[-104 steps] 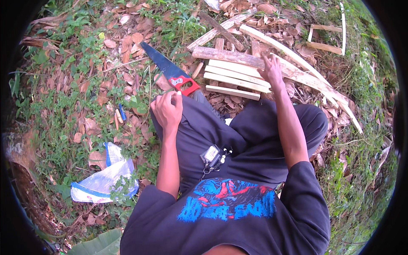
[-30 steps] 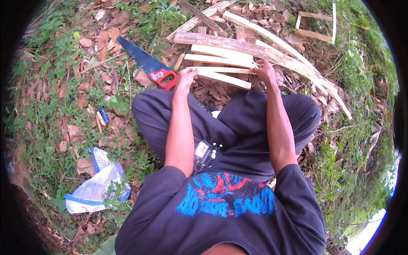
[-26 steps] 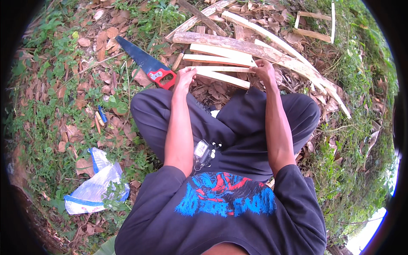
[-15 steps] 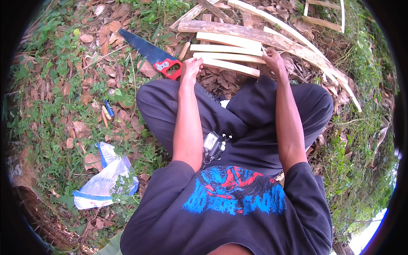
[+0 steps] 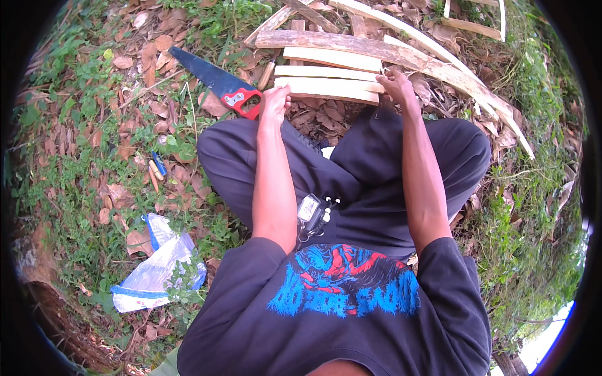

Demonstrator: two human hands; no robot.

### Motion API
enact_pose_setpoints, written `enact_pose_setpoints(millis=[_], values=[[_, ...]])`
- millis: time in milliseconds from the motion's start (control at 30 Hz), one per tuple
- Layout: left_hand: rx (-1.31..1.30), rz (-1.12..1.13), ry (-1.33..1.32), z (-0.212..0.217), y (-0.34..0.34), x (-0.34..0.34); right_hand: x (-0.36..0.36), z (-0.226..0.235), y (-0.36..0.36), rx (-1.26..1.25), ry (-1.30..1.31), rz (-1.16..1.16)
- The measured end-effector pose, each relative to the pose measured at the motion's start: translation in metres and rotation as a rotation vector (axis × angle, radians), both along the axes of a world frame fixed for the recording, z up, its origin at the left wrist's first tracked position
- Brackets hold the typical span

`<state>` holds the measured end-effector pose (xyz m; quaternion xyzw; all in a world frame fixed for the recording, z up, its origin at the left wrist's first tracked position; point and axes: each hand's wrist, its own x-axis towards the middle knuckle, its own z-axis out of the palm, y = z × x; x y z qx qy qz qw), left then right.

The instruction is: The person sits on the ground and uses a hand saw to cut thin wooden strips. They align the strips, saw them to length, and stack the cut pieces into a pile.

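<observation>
Several pale wooden slats lie roughly side by side in front of my crossed legs. My left hand [image 5: 274,103] is closed at the left end of one wide slat [image 5: 326,86]. At that slat's right end, my right hand [image 5: 398,88] is closed too, thumb and fingers pinched at the tip. A nearer slat [image 5: 338,97] shows just below the held one. Beyond it lie a thin slat [image 5: 326,73] and a broader slat [image 5: 332,58]. The far slats rest against a long rough bark-covered strip [image 5: 338,42].
A handsaw [image 5: 216,78] with a red handle lies left of my left hand, beside a wooden tool handle [image 5: 266,75]. Long curved strips [image 5: 420,37] stretch to the right. Small blue and wooden-handled tools [image 5: 157,168] and a plastic bag [image 5: 153,269] lie on leafy ground.
The held slat has come level and closer to the nearer slat, which now shows mostly beneath it. Both hands have shifted slightly left along with the whole view.
</observation>
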<state>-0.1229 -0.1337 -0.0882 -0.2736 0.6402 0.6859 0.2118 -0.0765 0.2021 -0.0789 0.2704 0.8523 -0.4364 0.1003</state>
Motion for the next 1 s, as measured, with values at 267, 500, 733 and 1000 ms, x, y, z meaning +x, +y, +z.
enact_pose_setpoints(millis=[267,500,733,1000], values=[[0.145,0.145,-0.089,-0.003,0.01,-0.011,0.002,-0.001,0.011,0.043,0.001,0.08],[0.115,0.201,-0.031,-0.005,0.016,-0.002,0.022,0.017,-0.03,0.253,0.07,0.269],[-0.126,0.213,0.149,-0.013,0.027,0.001,0.033,0.0,-0.066,0.426,0.15,0.307],[-0.993,-0.248,0.388,0.002,0.029,-0.002,0.04,-0.012,-0.064,0.58,0.222,0.29]])
